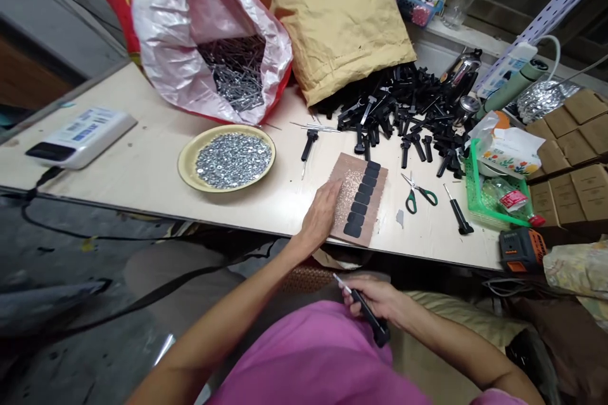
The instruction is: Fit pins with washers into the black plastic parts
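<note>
My left hand [323,209] lies with its fingers stretched out on the left edge of a brown cardboard sheet [369,223]. Down the right side of that sheet runs a row of several black rounded pads [363,199]; pale specks cover its middle. Below the table edge, close to my pink shirt, my right hand [373,296] is closed around a black T-shaped handle with a thin metal rod [365,310], the rod pointing up and left. A similar black handle with a rod [310,147] lies on the table beyond my left hand.
A yellowish bowl [185,171] of small metal pieces stands left, before an open bag [161,57] of metal rods. Black handles [380,107] are heaped at the back. Scissors [418,192], another rodded handle [458,215] and a green basket [473,183] lie right.
</note>
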`<state>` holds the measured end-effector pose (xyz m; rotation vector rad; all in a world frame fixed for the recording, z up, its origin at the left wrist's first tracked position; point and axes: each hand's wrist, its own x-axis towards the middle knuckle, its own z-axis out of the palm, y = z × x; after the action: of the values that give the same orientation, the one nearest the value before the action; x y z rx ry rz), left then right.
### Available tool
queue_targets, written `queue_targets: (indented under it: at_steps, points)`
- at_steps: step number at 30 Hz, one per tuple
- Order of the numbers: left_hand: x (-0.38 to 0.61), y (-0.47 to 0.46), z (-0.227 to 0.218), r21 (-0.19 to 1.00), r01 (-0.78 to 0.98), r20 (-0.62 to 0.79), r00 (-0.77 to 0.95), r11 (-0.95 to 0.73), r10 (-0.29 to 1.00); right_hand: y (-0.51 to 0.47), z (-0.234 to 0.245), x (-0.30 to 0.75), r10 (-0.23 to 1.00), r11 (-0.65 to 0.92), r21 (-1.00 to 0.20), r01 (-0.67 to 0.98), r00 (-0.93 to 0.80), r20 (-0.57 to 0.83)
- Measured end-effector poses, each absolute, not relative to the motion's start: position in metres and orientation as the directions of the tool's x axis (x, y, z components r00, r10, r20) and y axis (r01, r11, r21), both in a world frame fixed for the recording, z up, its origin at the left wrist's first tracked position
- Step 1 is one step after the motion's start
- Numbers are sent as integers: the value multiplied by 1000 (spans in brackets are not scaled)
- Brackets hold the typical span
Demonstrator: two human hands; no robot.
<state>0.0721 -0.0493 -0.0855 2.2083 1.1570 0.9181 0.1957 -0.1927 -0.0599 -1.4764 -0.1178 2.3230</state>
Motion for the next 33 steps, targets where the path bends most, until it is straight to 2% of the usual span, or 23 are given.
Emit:
queue_targets:
  at_steps: [6,12,16,19,21,22,24,26,28,30,32,33]
  points:
    - [72,-50,-84,630,565,348,408,-533,844,-178,-40,198,460,-867,-320,-381,-368,-808]
    - [71,-49,-82,594,585,350,430,-553,832,-176,-31,198,732,-675,-673,-303,-157,-663]
    - [71,-49,-83,600,583,349,426,-549,835,-175,-32,200,784,-619,-753,-225,-106,-612]
    - [72,-49,-84,608,578,348,424,-545,836,-168,-24,209,839,-544,-834,-93,-85,-537]
    - [72,-50,-85,613,570,351,424,-547,835,-153,-17,221,927,-369,-921,126,-17,-374]
    - [72,-50,-85,615,565,353,425,-549,833,-142,-14,230,971,-234,-933,274,25,-236]
    - [71,-50,-88,614,560,362,425,-556,829,-112,-11,251,995,36,-819,573,58,84]
    - [72,-50,-90,605,562,375,424,-564,825,-82,-14,270,952,177,-599,781,19,305]
    - [72,-50,-92,591,563,393,424,-577,816,-61,-20,282,924,211,-410,887,-45,379]
    - [72,-51,-93,579,559,412,427,-593,805,-59,-28,281,907,298,-294,908,-173,384]
    - [73,-52,-93,571,554,428,428,-606,796,-78,-31,270,860,475,-275,836,-376,344]
    - [73,-51,-93,569,555,433,425,-607,795,-92,-30,263,818,568,-310,762,-480,317]
